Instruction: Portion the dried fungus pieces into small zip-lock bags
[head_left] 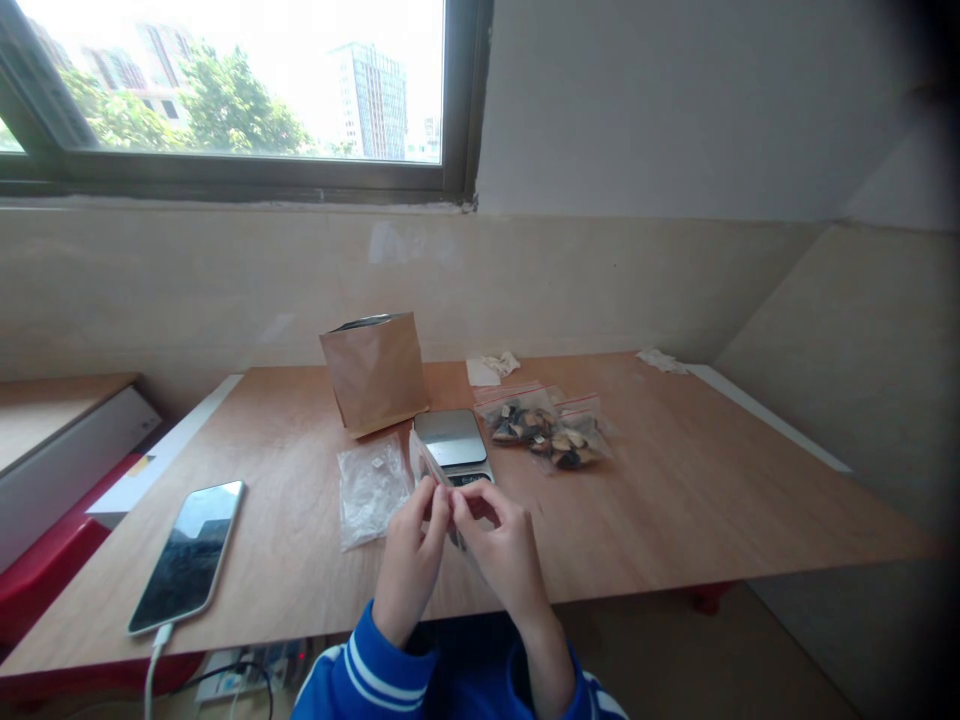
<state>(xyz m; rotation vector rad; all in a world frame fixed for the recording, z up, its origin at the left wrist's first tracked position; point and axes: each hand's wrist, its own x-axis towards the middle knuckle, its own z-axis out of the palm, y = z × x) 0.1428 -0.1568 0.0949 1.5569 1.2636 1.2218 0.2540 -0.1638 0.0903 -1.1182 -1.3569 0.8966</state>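
My left hand (411,555) and my right hand (504,545) meet near the table's front edge, fingers pinched together on the top edge of a small clear zip bag (426,458). The bag is seen nearly edge-on. Something dark shows in it below my fingers, too hidden to name. Just beyond my hands lies a flat digital scale (451,437) with a silver plate, its display partly covered by my right hand. To the left of the scale is a clear plastic bag (373,490) that looks full of more clear plastic.
An open brown paper bag (375,375) stands behind the scale. Filled zip bags (574,445) with brown and dark pieces lie to the right. At left rests a phone (189,555) with a white cable (156,660). Crumpled paper (661,361) lies at the back right.
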